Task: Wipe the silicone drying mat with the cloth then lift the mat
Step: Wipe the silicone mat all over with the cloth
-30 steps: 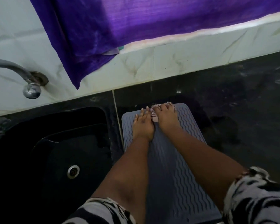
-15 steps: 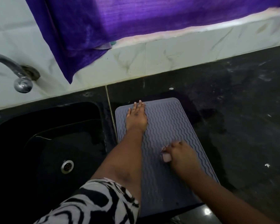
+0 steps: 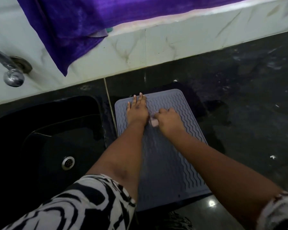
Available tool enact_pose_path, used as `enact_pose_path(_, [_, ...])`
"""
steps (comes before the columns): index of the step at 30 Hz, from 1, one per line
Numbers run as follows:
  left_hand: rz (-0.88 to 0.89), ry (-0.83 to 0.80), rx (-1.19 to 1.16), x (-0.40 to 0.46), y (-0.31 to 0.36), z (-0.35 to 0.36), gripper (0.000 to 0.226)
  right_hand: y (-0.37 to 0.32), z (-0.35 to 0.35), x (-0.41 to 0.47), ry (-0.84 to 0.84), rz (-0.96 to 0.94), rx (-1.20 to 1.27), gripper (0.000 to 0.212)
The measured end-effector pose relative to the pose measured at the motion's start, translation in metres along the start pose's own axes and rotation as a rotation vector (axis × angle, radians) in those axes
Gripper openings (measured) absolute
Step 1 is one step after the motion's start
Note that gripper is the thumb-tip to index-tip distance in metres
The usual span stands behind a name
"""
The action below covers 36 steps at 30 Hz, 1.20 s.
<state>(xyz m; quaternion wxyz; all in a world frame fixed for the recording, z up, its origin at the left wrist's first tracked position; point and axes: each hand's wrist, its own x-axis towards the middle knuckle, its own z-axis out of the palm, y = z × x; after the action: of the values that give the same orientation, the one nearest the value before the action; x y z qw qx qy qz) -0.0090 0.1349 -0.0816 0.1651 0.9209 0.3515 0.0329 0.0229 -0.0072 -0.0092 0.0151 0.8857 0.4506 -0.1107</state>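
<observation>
A grey silicone drying mat (image 3: 178, 156) with wavy ridges lies flat on the black counter, just right of the sink. My left hand (image 3: 137, 109) rests flat on the mat's far left part, fingers spread toward the wall. My right hand (image 3: 169, 119) is closed around a small pale pink cloth (image 3: 154, 122), which peeks out at the thumb side and presses on the mat right beside my left hand. Most of the cloth is hidden inside the fist.
A black sink (image 3: 45, 146) with a metal drain (image 3: 68, 162) lies to the left, and a chrome tap (image 3: 10, 70) juts from the white tiled wall. A purple cloth (image 3: 90, 22) hangs from the ledge above. The dark counter (image 3: 248, 105) stretches right, wet beside the mat.
My right hand with the cloth slid from the far end toward me, then back up the mat to beside my left hand. The left hand stayed planted on the mat.
</observation>
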Motion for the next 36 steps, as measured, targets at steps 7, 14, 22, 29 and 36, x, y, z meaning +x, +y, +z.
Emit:
enact_pose_path(7, [-0.013, -0.022, 0.049, -0.003, 0.003, -0.002, 0.055, -0.005, 0.024, -0.128, -0.217, -0.062, -0.018, 0.050])
enact_pose_path(14, [0.014, -0.130, -0.011, -0.026, 0.015, -0.027, 0.056, 0.019, -0.011, -0.126, -0.064, -0.011, 0.455, 0.008])
enact_pose_path(22, [0.072, -0.119, 0.014, -0.133, 0.018, 0.004, 0.062, 0.012, 0.039, -0.089, 0.095, -0.058, 0.127, 0.042])
enact_pose_path(29, [0.031, -0.091, -0.012, -0.131, 0.023, 0.008, 0.052, 0.007, 0.065, -0.198, 0.069, -0.054, 0.137, 0.049])
enact_pose_path(36, [-0.006, -0.146, 0.018, -0.134, 0.030, -0.001, 0.053, 0.014, 0.047, -0.253, -0.057, -0.009, 0.340, 0.026])
